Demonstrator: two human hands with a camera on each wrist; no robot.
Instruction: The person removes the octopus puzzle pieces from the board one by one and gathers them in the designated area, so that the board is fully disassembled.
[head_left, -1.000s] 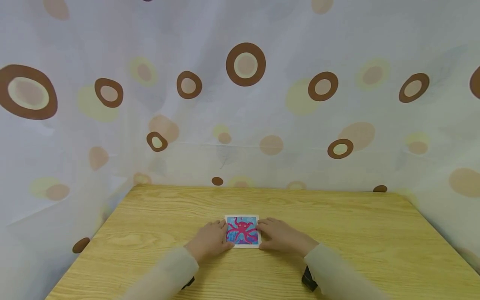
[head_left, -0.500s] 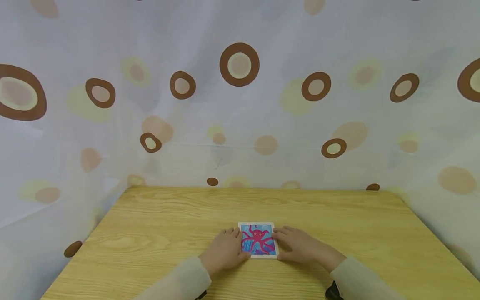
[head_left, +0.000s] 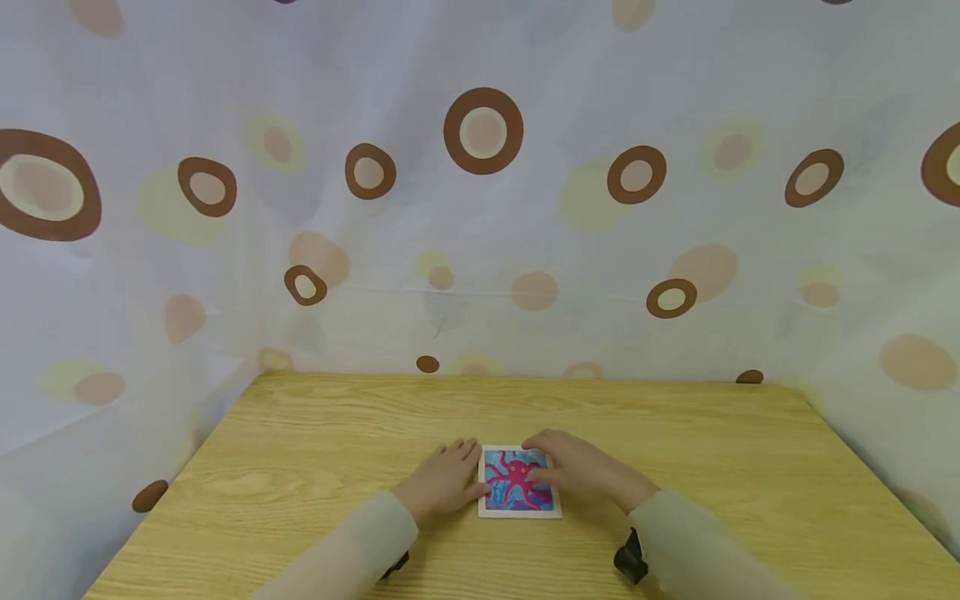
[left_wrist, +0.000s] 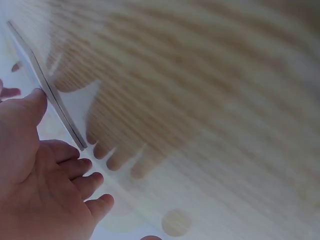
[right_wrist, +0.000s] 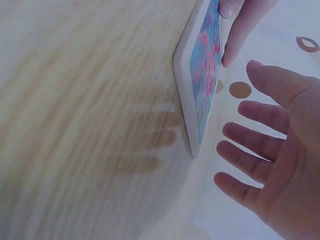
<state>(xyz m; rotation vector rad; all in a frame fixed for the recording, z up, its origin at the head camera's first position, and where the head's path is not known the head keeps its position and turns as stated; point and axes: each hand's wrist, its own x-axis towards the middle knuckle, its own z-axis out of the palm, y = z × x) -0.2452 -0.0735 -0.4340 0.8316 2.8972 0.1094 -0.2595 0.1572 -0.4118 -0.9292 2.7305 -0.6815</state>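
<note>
A square jigsaw puzzle (head_left: 519, 498) with a pink octopus on blue, set in a pale frame, lies flat in front of me; seams cross its picture in the right wrist view. My left hand (head_left: 444, 479) is at its left side, the thumb on the frame edge and the other fingers extended alongside. In the left wrist view, the thumb of that hand (left_wrist: 45, 175) meets the puzzle's edge (left_wrist: 57, 102). Over the puzzle's right side is my right hand (head_left: 581, 468), fingers spread; the right wrist view shows this hand (right_wrist: 282, 142) apart from the picture, holding nothing.
The puzzle rests on a wood-grain table (head_left: 315, 433). Behind the table and along both sides hangs a pale sheet (head_left: 570, 92) with brown rings and dots. Dark straps (head_left: 632, 558) show under the sleeves.
The puzzle shifted right and nearer in the view, partly with the camera's turn, then stayed. My right hand has lifted from its right edge and moved over it; the left stays beside it.
</note>
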